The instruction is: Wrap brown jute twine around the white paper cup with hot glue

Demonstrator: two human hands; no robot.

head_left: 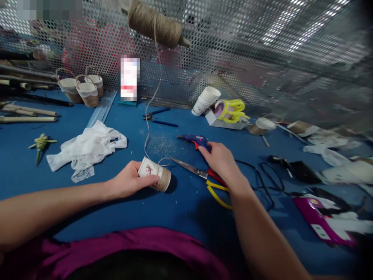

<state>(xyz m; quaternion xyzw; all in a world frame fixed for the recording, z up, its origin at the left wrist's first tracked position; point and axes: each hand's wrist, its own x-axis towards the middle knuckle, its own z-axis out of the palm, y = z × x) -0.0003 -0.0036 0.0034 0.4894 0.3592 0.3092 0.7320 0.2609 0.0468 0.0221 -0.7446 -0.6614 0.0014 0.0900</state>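
Note:
My left hand (135, 178) is closed round a white paper cup (148, 169) that lies tilted above the blue table. Brown twine is wound round one end of the cup, and a loose strand of twine (148, 124) rises from it to a spool (154, 24) overhead. In my right hand (221, 157) is a blue glue gun (194, 139), its nozzle pointing left and its red trigger showing. Scissors (190, 168) with red and yellow handles lie just below the glue gun, partly hidden by my right wrist.
White lace (90, 146) lies left, near twine-handled cups (89, 94). Pliers (163, 116), a phone (128, 79) and stacked paper cups (206, 100) are at the back. A black cord (258, 171) and purple packet (313, 217) lie right. Perforated metal mesh (233, 66) stands behind.

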